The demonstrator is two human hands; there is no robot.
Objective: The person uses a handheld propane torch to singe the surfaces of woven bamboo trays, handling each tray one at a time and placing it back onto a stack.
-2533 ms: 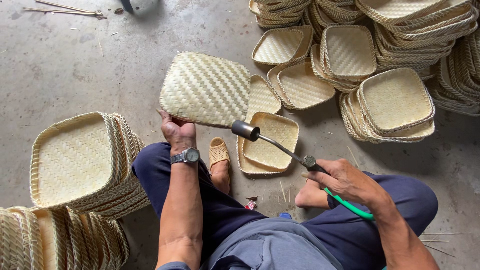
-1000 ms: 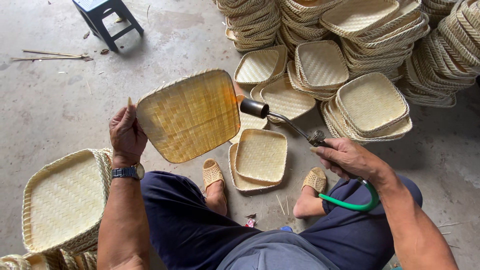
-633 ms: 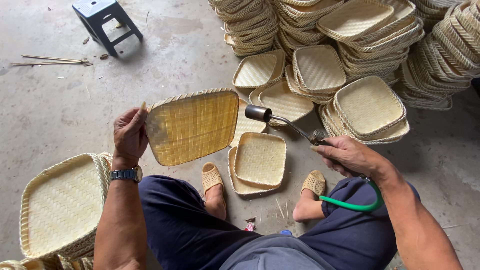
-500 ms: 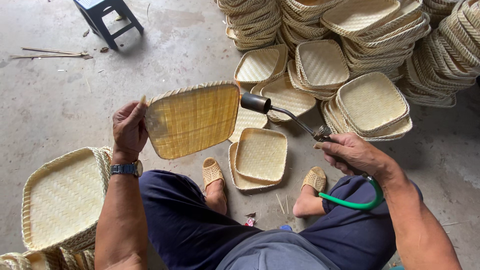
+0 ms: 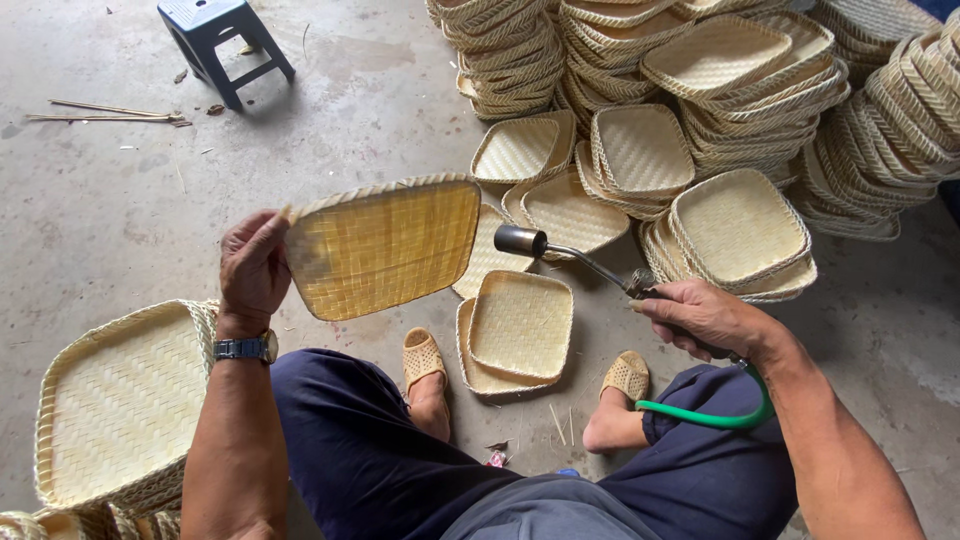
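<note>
Big stacks of woven trays (image 5: 740,90) fill far right; another stack (image 5: 120,400) sits near left, all empty. Two nested trays (image 5: 520,330) lie on floor betw. the feet. Held tray (image 5: 385,245) is up in the air centre-left, long axis left–right, inside facing the person. Left hand (image 5: 250,270) grips its left edge. Right hand (image 5: 700,315) is closed round torch handle; nozzle (image 5: 520,240) points left, just beside tray's right edge. Green hose (image 5: 715,415) loops near right.

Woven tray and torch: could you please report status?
Left hand grips woven tray upright. Right hand holds torch, nozzle beside tray's edge. Nothing between them.
</note>
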